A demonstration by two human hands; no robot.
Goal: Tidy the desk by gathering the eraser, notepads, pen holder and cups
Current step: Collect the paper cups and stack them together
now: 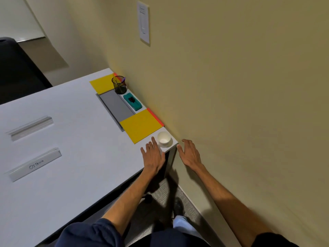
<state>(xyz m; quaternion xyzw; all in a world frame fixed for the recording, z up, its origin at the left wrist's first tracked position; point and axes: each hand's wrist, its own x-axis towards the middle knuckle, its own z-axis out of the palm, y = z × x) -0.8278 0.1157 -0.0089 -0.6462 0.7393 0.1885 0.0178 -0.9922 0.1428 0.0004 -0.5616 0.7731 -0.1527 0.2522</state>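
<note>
A white paper cup (164,137) stands upright at the desk's near corner by the wall. My left hand (153,156) lies flat on the desk just left of the cup, fingers straight, holding nothing. My right hand (189,153) hovers past the desk corner beside the wall, fingers spread and empty. A yellow notepad with a red edge (141,125) lies just beyond the cup. Further along the wall sit a teal eraser (134,101), a black mesh pen holder (119,85) with a purple pen, and a second yellow notepad (102,83).
The white desk (74,143) carries a grey cable tray lid (116,106) and two clear name-plate holders (31,128) (35,165) on the left. A beige wall (231,86) runs along the desk's right edge. A black chair (16,72) stands at the far left.
</note>
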